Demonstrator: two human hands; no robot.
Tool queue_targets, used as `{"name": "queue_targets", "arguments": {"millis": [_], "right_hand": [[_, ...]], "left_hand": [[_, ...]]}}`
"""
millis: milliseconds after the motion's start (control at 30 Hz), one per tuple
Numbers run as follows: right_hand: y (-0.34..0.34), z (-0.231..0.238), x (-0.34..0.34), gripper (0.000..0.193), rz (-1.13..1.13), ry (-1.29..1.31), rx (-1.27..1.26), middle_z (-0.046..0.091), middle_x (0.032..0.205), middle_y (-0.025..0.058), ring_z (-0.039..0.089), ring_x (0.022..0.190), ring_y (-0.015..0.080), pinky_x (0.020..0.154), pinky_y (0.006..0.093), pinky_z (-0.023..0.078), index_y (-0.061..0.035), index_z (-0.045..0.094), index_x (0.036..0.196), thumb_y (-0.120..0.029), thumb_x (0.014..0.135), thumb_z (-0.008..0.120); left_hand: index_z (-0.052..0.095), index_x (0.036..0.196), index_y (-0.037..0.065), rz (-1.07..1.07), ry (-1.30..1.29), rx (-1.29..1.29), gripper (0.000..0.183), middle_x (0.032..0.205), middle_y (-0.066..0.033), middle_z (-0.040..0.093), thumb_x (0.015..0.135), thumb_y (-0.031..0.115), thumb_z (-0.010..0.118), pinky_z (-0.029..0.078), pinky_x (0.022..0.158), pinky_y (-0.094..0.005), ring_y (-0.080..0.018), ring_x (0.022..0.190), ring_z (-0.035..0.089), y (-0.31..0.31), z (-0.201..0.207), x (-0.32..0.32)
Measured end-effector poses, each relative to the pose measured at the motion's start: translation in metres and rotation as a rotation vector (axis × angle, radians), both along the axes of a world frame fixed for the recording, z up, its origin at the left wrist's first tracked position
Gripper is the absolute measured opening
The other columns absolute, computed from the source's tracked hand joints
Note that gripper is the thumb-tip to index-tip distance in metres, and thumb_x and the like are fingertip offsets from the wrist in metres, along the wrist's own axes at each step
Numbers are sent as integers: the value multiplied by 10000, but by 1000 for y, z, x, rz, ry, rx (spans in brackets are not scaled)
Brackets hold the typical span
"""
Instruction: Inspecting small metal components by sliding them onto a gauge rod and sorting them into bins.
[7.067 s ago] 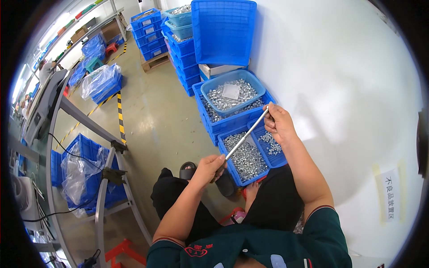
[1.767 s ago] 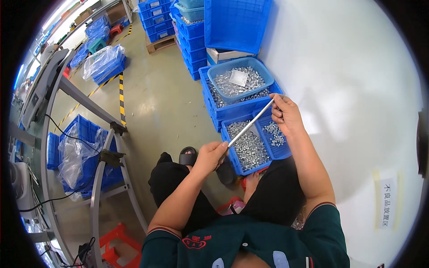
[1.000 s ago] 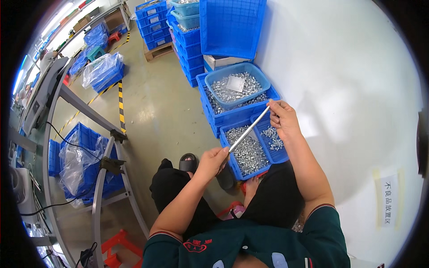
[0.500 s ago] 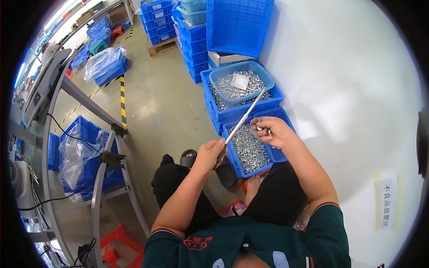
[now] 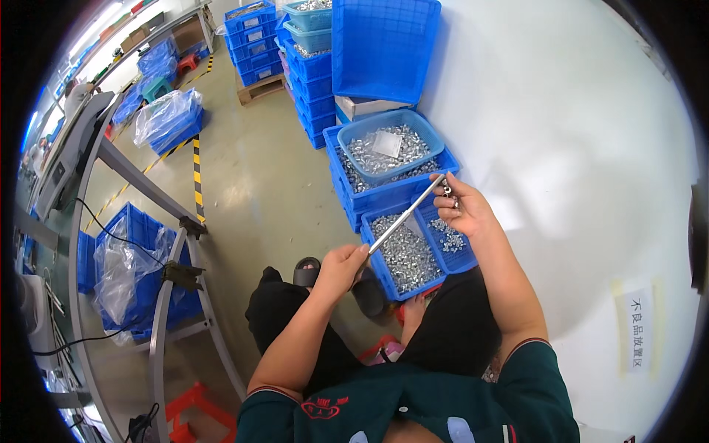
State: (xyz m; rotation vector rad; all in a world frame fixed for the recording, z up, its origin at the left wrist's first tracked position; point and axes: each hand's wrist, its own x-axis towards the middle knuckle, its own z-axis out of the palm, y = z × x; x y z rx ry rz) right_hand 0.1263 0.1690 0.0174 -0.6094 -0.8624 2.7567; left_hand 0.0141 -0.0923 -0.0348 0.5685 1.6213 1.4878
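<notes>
My left hand [image 5: 343,269] is closed round the lower end of a slim silver metal rod [image 5: 405,216], which slants up to the right. At the rod's far tip is my right hand [image 5: 467,209], fingers curled on several small shiny metal fittings [image 5: 447,190]; thumb and forefinger meet the tip. Whether a fitting sits on the tip is too small to tell. Below the rod stands a divided blue bin [image 5: 433,240]. Its left compartment is heaped with small metal fittings [image 5: 406,258], and a smaller lot of fittings [image 5: 447,235] lies in the right one.
Behind it, a light-blue basket [image 5: 346,148] of metal parts rests on a blue crate [image 5: 338,193]. An upright blue crate [image 5: 384,52] and stacked blue bins [image 5: 309,92] stand farther back. A white wall [image 5: 561,184] borders the right, a grey metal frame [image 5: 157,325] the left.
My right hand has moved up and slightly right to the rod's tip, from beside the rod. The rod has tilted lower, and my left hand has shifted slightly down and left.
</notes>
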Motion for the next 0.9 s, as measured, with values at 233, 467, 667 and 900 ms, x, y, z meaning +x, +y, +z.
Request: {"name": "queue_targets", "arguments": {"millis": [233, 467, 667, 900], "right_hand": [[4, 3, 4, 195, -81, -15, 8, 483, 671, 18, 377, 501, 53, 359, 157, 274, -29, 558, 938, -214, 878, 561], [5, 4, 4, 201, -66, 11, 7, 469, 614, 14, 364, 453, 55, 329, 153, 247, -35, 568, 843, -233, 853, 602], [5, 3, 3, 190, -63, -5, 27, 460, 612, 12, 362, 447, 57, 331, 157, 246, -35, 572, 842, -218, 838, 623], [-2, 7, 2, 191, -128, -21, 170, 457, 638, 3, 371, 480, 57, 352, 161, 262, -35, 568, 862, -213, 834, 629]], "left_hand": [[559, 685, 41, -18, -1, 2, 345, 532, 30, 455, 901, 304, 506, 303, 413, -213, -48, 443, 403, -2, 0, 1], [576, 692, 23, -31, 57, 8, 338, 553, 27, 469, 893, 289, 523, 338, 446, -217, -50, 480, 427, -2, -2, 0], [576, 690, 19, -22, 61, -7, 339, 556, 24, 469, 893, 285, 524, 340, 451, -220, -50, 485, 429, -3, 1, 0], [573, 692, 18, -26, 38, 1, 337, 561, 23, 471, 894, 283, 520, 339, 448, -222, -53, 482, 429, -2, -2, 0]]}}
